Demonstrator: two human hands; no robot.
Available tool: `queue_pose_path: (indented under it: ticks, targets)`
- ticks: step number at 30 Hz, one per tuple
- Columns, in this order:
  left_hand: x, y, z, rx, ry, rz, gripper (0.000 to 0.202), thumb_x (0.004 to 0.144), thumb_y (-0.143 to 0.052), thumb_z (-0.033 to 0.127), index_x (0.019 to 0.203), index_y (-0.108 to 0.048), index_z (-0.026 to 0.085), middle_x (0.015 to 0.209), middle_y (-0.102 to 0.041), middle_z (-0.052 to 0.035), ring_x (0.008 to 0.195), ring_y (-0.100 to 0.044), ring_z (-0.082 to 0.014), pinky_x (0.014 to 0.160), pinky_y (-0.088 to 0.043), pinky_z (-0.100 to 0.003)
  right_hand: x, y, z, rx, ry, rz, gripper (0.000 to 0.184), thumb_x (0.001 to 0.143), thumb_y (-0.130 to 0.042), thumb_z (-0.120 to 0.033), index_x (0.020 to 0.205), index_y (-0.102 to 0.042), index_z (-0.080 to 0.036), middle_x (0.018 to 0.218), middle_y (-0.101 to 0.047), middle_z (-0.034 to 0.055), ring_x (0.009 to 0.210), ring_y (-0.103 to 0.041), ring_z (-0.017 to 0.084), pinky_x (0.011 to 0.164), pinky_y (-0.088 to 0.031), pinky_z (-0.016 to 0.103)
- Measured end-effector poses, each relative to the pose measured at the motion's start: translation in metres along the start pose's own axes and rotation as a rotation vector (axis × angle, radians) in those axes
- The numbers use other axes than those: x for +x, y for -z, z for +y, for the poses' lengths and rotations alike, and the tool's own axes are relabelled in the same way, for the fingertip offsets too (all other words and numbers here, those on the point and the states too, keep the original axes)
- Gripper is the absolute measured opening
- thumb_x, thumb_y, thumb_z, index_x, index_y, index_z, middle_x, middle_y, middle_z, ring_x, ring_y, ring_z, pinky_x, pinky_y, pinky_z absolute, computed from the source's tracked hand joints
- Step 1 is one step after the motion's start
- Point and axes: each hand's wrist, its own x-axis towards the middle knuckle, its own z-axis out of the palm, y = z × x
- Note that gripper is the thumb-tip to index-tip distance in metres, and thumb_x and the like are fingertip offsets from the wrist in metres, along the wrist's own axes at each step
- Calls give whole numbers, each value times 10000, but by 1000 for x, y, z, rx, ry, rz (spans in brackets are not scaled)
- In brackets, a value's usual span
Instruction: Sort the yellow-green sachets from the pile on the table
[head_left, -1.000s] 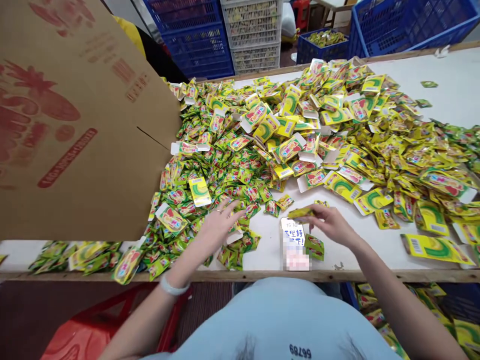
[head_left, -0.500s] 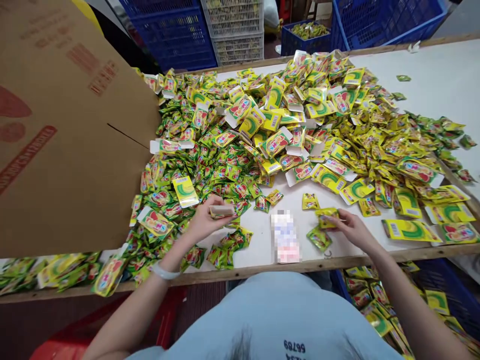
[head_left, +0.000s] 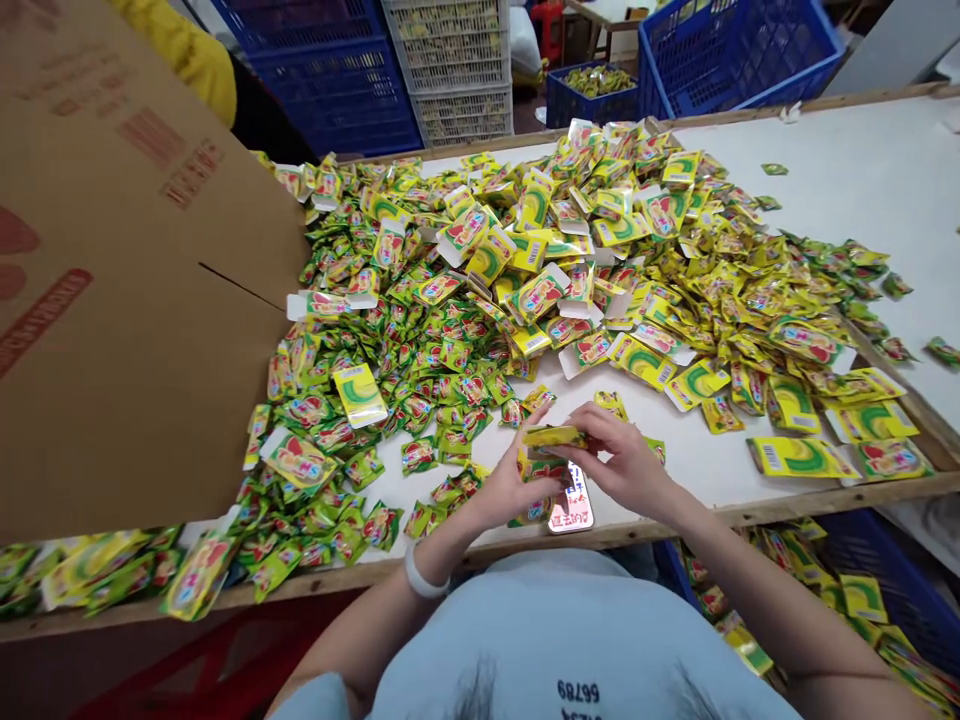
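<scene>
My left hand (head_left: 504,492) is wrapped around a small printed candy box (head_left: 534,470), held over the table near its front edge. Close against it, my right hand (head_left: 630,468) grips a yellow candy packet (head_left: 556,436) at the top of the box. How far the packet reaches into the box is hidden by fingers. Under the hands lies a phone-like card (head_left: 576,512) with writing on it, partly covered. A yellow packet (head_left: 611,404) rests behind my right hand, and small green packets (head_left: 456,487) lie left of my left hand.
A big cardboard carton (head_left: 142,330) stands at the left. Heaped green packets (head_left: 420,350), yellow packets (head_left: 735,290) and printed boxes (head_left: 540,290) cover much of the white table (head_left: 885,160). Blue crates (head_left: 337,100) stand behind; another crate (head_left: 847,540) sits below the front edge. A person's yellow sleeve (head_left: 187,60) shows behind the carton.
My hands have come together in the middle: the left moved right with the box, the right moved left with a yellow packet to the box's top. The view has shifted slightly.
</scene>
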Motion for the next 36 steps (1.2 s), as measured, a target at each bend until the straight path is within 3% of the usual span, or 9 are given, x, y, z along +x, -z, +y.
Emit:
queue_pose_path:
  ticks: [3,7,12,16,21,24,28,32,36]
  targets:
    - [-1,2,6,135,-39,-10,907,732,-745,209,1526,-309,253,1462,-496,-110,1288,-516,-287,1106,-402,-409,3,18,-1,-153,-36,-132,152,963,-578,-261,846,-631,-179,835,-568,35,724,-550,148,617,-440,261]
    - [3,1,12,190,-93,-79,923,819,-715,296,1573,-183,265,1587,-335,-114,1403,-403,-306,1194,-288,-444,7,37,-4,-240,-79,-261,198,959,-581,-239,771,-596,-179,762,-533,7,683,-521,143,605,-392,254]
    - [6,-1,8,211,-76,-113,904,836,-692,280,1578,-176,276,1545,-409,-108,1397,-412,-291,1184,-308,-430,5,38,-9,-373,-93,-307,157,952,-586,-194,798,-608,-170,789,-549,16,702,-537,153,631,-394,264]
    - [8,-4,1,184,18,-141,949,793,-698,223,1581,-170,272,1361,-568,-122,1128,-610,-261,1008,-478,-417,5,29,-12,-367,-6,-387,132,937,-566,-105,974,-661,-189,939,-606,50,831,-603,175,717,-448,277]
    - [8,-4,0,48,63,-134,1035,752,-725,208,1586,-114,270,1096,-643,-62,930,-626,-197,876,-514,-371,3,18,3,-335,27,-245,12,939,-595,-185,928,-600,-187,859,-609,35,735,-580,165,644,-451,263]
    - [1,-3,-2,37,93,-153,1092,741,-735,197,1587,-50,281,1117,-639,-67,879,-628,-179,846,-516,-350,-9,19,6,-285,70,-229,124,974,-533,-202,870,-600,-186,933,-597,61,769,-579,159,673,-465,264]
    - [-12,-6,-14,71,192,-223,1159,728,-729,175,1582,46,284,1236,-619,-113,910,-644,-190,877,-511,-373,-29,29,-2,-194,-22,-450,180,999,-477,-173,980,-654,-198,990,-613,61,831,-610,152,731,-481,260]
    - [-15,-10,-26,122,179,-279,1149,734,-728,183,1586,38,270,1329,-575,-141,997,-640,-207,923,-492,-362,-42,24,2,-153,-87,-355,201,990,-474,-160,917,-659,-182,848,-627,41,759,-595,154,683,-464,254]
    - [-11,-13,-25,119,208,-324,1160,735,-720,165,1582,66,276,1251,-613,-128,850,-657,-166,830,-521,-327,-44,7,12,-103,-55,-410,241,972,-471,-140,856,-679,-176,817,-646,44,732,-605,153,663,-458,248]
